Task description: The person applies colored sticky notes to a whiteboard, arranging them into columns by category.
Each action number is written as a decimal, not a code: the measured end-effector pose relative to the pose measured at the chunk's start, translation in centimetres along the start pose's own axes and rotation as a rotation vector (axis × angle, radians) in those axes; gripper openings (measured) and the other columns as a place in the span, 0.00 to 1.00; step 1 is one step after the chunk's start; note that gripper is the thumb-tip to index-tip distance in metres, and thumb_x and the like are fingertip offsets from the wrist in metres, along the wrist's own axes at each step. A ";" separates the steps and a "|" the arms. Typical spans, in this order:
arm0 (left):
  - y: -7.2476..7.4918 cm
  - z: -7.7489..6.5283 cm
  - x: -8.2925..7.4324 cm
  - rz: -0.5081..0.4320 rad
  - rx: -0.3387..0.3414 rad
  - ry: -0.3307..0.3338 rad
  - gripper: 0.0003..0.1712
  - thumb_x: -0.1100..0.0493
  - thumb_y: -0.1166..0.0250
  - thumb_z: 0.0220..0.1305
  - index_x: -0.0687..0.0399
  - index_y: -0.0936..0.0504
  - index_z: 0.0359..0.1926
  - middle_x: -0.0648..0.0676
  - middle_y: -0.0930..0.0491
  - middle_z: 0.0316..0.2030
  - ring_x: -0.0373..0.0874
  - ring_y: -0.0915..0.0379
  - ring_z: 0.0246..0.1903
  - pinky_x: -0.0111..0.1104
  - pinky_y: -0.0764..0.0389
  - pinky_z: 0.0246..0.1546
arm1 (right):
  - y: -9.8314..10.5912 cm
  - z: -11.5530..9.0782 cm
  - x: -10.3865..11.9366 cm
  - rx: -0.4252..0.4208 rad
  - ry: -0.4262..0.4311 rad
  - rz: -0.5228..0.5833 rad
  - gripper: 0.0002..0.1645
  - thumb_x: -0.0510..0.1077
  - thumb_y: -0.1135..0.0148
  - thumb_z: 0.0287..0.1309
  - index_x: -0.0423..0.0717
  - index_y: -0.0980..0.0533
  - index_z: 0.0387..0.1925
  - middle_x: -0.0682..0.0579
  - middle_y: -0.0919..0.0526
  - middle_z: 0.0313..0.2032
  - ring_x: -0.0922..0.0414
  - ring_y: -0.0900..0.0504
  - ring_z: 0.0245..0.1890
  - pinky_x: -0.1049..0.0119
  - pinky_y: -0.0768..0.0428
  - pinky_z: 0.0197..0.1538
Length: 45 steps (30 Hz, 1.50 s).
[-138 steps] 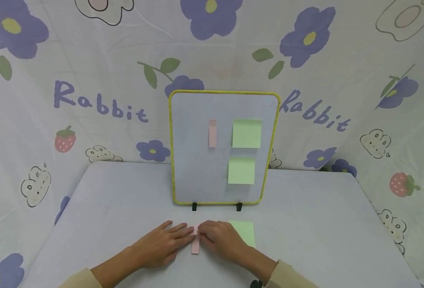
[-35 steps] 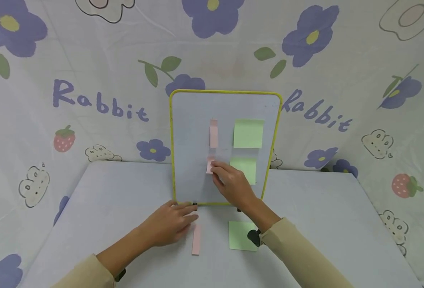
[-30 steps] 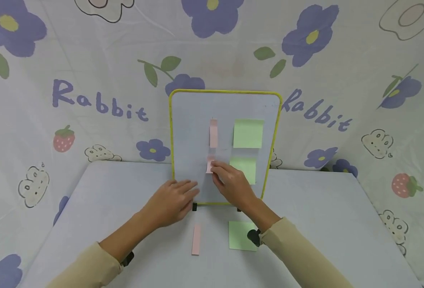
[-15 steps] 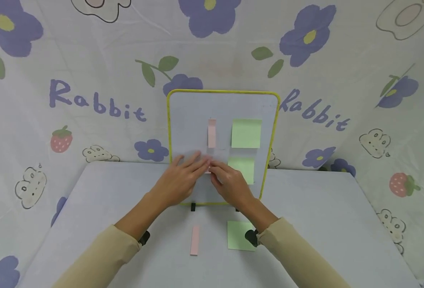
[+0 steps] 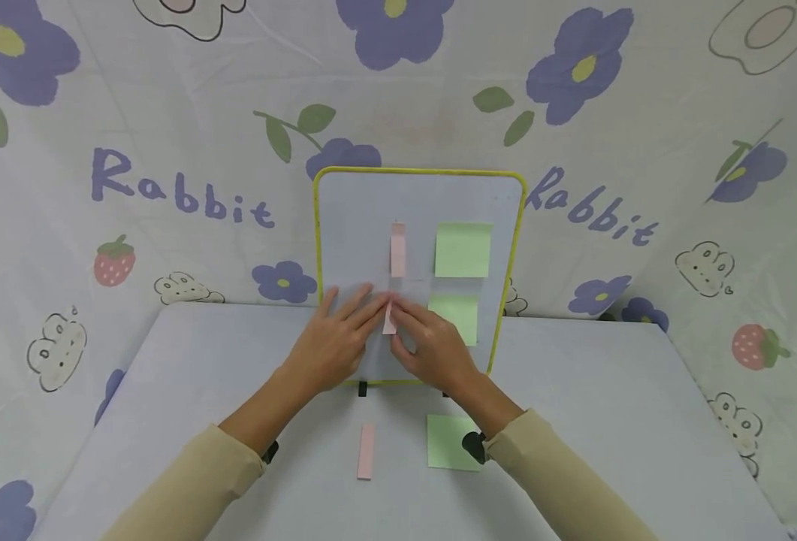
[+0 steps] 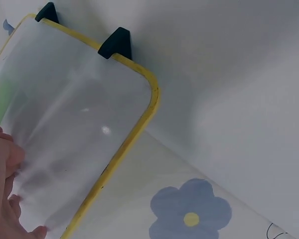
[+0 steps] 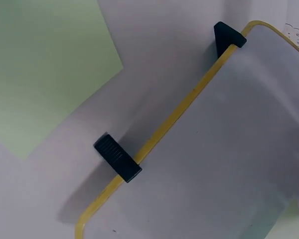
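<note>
A narrow pink sticky note hangs against the whiteboard, its upper end hidden under fingertips of both hands. From the left, my left hand lies over the board with fingers spread and fairly straight, touching the note's top. My right hand presses there from the right; its thumb sits lower, apart from the fingers, beside the note's loose end. Directly above is another pink sticky note. Two green sticky notes, an upper one and a lower one partly behind my right hand, are on the board's right side.
The board stands in black feet on the white table. In front lie a pink strip pad and a green pad, partly covered by the black wrist camera. A flowered cloth hangs behind.
My right hand brought the pink note from the table pad to the board. My left hand rose to its top. Since half a second ago, my right thumb has come off the note, and its lower end shows.
</note>
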<state>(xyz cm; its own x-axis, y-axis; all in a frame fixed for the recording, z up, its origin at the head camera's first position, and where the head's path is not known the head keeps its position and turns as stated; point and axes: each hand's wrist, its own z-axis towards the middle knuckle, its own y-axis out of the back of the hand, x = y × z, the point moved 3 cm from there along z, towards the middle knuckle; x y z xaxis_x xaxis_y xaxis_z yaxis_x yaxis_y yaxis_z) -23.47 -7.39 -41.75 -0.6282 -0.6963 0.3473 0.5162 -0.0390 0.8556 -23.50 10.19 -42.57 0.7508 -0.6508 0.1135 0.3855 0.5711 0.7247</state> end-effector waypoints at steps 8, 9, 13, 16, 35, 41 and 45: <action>-0.3 -0.1 -0.2 0.019 -0.010 0.000 0.33 0.56 0.39 0.65 0.52 0.30 0.71 0.49 0.37 0.73 0.49 0.44 0.72 0.58 0.36 0.64 | -0.1 0.0 0.1 0.012 0.061 -0.076 0.29 0.46 0.36 0.54 0.33 0.21 0.55 0.39 0.21 0.59 0.45 0.18 0.54 0.54 0.21 0.56; -0.3 -0.1 -0.2 0.021 -0.004 0.000 0.33 0.56 0.40 0.66 0.52 0.30 0.71 0.49 0.37 0.73 0.49 0.44 0.73 0.58 0.37 0.64 | -0.1 0.0 0.1 0.013 0.067 -0.092 0.29 0.47 0.36 0.54 0.33 0.21 0.55 0.40 0.21 0.59 0.46 0.18 0.55 0.54 0.21 0.56; -0.4 -0.1 -0.3 0.020 0.008 0.007 0.32 0.55 0.41 0.67 0.52 0.31 0.72 0.49 0.38 0.73 0.49 0.45 0.73 0.58 0.38 0.65 | -0.1 0.0 0.1 0.000 0.103 -0.197 0.28 0.47 0.35 0.54 0.35 0.19 0.54 0.42 0.19 0.58 0.46 0.20 0.55 0.52 0.23 0.57; -0.4 -0.1 -0.4 0.016 0.004 0.011 0.33 0.55 0.40 0.66 0.53 0.31 0.72 0.49 0.38 0.73 0.49 0.44 0.73 0.58 0.38 0.65 | -0.1 0.0 0.1 -0.022 0.130 -0.276 0.26 0.46 0.34 0.53 0.37 0.18 0.52 0.43 0.18 0.56 0.45 0.21 0.56 0.51 0.25 0.57; -0.3 -0.2 -0.7 0.041 0.012 0.013 0.33 0.53 0.39 0.65 0.55 0.30 0.71 0.51 0.37 0.73 0.49 0.43 0.72 0.57 0.36 0.64 | -0.4 -0.4 -0.2 0.030 0.160 -0.404 0.26 0.48 0.35 0.56 0.38 0.19 0.54 0.45 0.20 0.59 0.46 0.25 0.63 0.50 0.27 0.59; -0.3 -0.2 -0.8 0.057 0.030 0.013 0.34 0.52 0.40 0.66 0.55 0.32 0.72 0.51 0.38 0.73 0.48 0.44 0.73 0.56 0.37 0.65 | -0.5 -0.7 -0.3 0.047 0.158 -0.413 0.25 0.48 0.37 0.57 0.38 0.18 0.54 0.45 0.21 0.61 0.46 0.27 0.64 0.50 0.28 0.60; -0.2 -0.1 -0.9 0.061 0.024 0.015 0.34 0.52 0.39 0.66 0.55 0.32 0.72 0.51 0.37 0.73 0.48 0.43 0.72 0.56 0.37 0.65 | -0.6 -0.8 -0.3 0.044 0.154 -0.407 0.25 0.47 0.37 0.57 0.38 0.18 0.54 0.45 0.21 0.61 0.46 0.27 0.64 0.50 0.28 0.60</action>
<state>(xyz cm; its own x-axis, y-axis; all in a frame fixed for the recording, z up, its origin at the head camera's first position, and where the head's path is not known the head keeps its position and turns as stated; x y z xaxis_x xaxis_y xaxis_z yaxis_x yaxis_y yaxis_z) -22.90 -6.83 -42.27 -0.5872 -0.7074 0.3934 0.5393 0.0205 0.8419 -23.57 10.47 -43.56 0.6147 -0.7346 -0.2873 0.6458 0.2595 0.7181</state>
